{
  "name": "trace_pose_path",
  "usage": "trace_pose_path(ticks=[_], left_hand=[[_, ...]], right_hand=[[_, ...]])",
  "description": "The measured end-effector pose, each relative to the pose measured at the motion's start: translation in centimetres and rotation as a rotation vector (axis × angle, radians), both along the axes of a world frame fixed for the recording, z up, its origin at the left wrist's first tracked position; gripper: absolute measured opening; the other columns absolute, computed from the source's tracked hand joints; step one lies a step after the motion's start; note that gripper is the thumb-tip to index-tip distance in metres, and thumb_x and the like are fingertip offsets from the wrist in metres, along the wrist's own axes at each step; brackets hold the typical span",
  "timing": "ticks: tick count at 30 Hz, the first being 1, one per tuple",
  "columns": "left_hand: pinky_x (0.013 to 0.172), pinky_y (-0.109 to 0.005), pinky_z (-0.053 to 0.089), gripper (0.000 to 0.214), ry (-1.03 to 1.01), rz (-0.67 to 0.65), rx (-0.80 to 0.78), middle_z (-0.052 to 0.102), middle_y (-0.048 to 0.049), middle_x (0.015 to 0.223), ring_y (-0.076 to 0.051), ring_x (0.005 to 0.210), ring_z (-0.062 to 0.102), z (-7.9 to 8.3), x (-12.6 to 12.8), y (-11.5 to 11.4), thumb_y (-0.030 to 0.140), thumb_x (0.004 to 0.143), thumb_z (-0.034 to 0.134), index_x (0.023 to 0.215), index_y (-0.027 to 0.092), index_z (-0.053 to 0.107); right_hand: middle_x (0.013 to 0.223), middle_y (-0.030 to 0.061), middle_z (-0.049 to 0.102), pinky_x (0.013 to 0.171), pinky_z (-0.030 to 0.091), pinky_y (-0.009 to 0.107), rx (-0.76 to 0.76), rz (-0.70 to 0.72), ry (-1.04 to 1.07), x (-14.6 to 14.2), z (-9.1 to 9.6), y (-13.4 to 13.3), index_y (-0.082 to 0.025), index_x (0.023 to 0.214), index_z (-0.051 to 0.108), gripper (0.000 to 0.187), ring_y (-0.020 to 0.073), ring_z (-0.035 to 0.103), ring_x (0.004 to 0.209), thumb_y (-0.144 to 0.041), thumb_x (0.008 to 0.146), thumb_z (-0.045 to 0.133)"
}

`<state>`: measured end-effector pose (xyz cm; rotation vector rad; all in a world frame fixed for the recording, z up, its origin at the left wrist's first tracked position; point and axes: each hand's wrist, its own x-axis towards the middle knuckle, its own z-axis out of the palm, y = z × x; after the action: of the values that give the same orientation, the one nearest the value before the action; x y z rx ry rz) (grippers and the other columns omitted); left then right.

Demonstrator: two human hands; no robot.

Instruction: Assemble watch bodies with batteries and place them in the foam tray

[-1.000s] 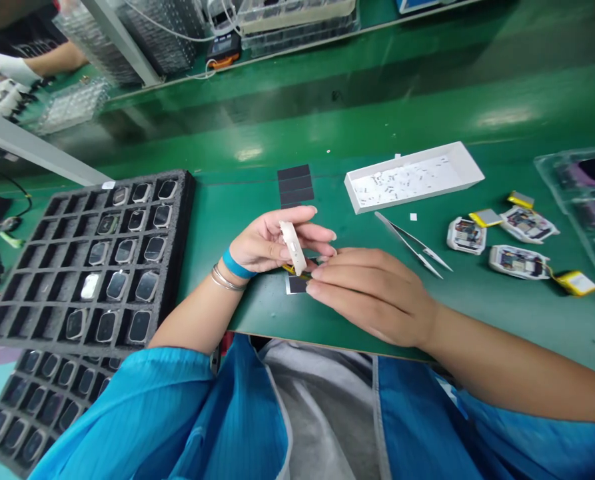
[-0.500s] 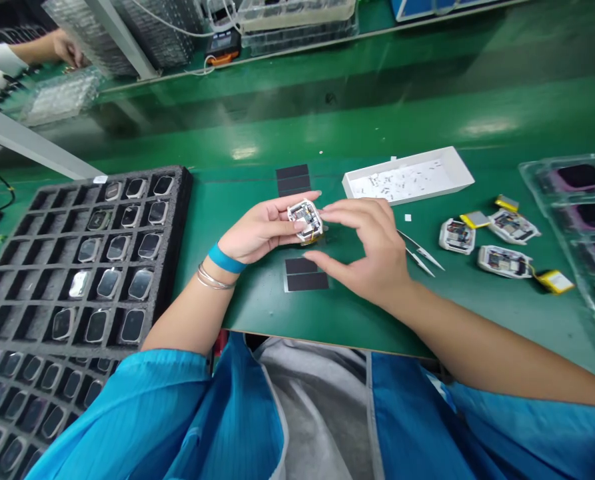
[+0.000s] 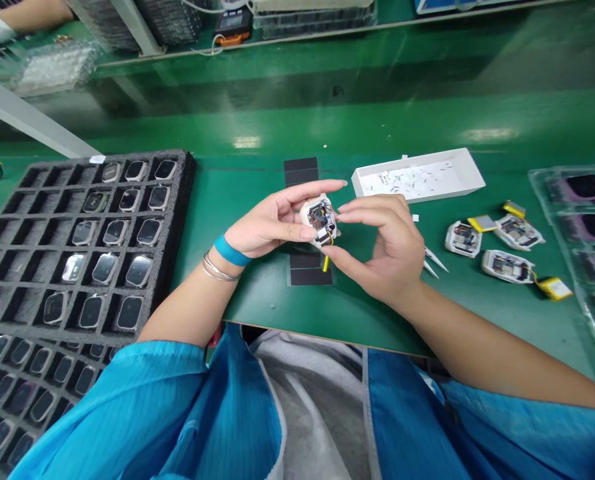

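Observation:
My left hand (image 3: 272,223) holds an opened white smartwatch case (image 3: 319,219) between thumb and fingers, its circuit board facing up. A thin yellow battery (image 3: 326,263) hangs edge-on from the case's lower side by its wires. My right hand (image 3: 384,247) is at the case's right side, index fingertip by the edge and thumb tip at the lower corner beside the battery. Tweezers (image 3: 434,261) lie partly hidden behind that hand. Farther right lie three more opened watch cases (image 3: 507,265) with yellow batteries (image 3: 553,288). Under the held case is a black strip pad (image 3: 310,275).
A white box (image 3: 427,175) with tiny parts stands behind my right hand. At left, a black foam tray (image 3: 177,247) of watches sits above another tray (image 3: 32,400). A clear plastic tray (image 3: 572,267) is at right. A co-worker's arm (image 3: 37,17) shows at upper left.
The watch case has turned in my hands, and its yellow battery now hangs down below it. My right thumb and fingers have drawn closer to the case. The whole view has shifted slightly.

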<state>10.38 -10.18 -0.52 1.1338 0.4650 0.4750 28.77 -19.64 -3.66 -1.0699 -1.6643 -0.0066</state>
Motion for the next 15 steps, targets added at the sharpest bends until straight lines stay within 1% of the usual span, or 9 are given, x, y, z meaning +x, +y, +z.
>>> trace_pose_path(ticks=[4,9,13,15], left_hand=[[0.093,-0.040,0.062,0.080,0.016,0.002,0.010,0.076,-0.0042,0.110,-0.034,0.116,0.071,-0.06,0.07,-0.03,0.032,0.060,0.096,0.135,0.028,0.067],[0.087,-0.034,0.062,0.086,0.025,-0.015,0.075,0.075,-0.0035,0.116,-0.028,0.106,0.073,-0.12,-0.06,-0.02,0.036,0.060,0.096,0.139,0.031,0.064],[0.083,-0.032,0.062,0.088,0.029,-0.017,0.099,0.075,-0.0033,0.113,-0.024,0.097,0.074,-0.08,-0.08,-0.08,0.036,0.060,0.096,0.141,0.031,0.062],[0.083,-0.032,0.062,0.089,0.036,-0.018,0.099,0.075,-0.0026,0.112,-0.023,0.095,0.074,-0.03,-0.06,-0.12,0.036,0.059,0.096,0.141,0.032,0.062]], right_hand=[[0.106,0.0066,0.071,0.093,0.052,0.049,0.007,0.035,0.022,0.03,0.09,-0.17,-0.028,0.108,0.066,0.028,0.0266,0.066,0.101,-0.037,0.085,0.078],[0.102,0.0061,0.071,0.090,0.052,0.049,0.019,-0.012,-0.009,-0.07,0.34,-0.28,-0.027,0.103,0.068,0.019,0.0263,0.067,0.097,-0.036,0.087,0.074],[0.101,0.0059,0.072,0.086,0.053,0.047,0.047,-0.004,-0.028,-0.12,0.50,-0.34,-0.026,0.100,0.069,0.014,0.0246,0.066,0.095,-0.032,0.088,0.072],[0.101,0.0063,0.072,0.085,0.054,0.046,0.025,-0.006,-0.038,-0.14,0.53,-0.39,-0.026,0.098,0.069,0.011,0.0244,0.066,0.095,-0.032,0.089,0.071]])
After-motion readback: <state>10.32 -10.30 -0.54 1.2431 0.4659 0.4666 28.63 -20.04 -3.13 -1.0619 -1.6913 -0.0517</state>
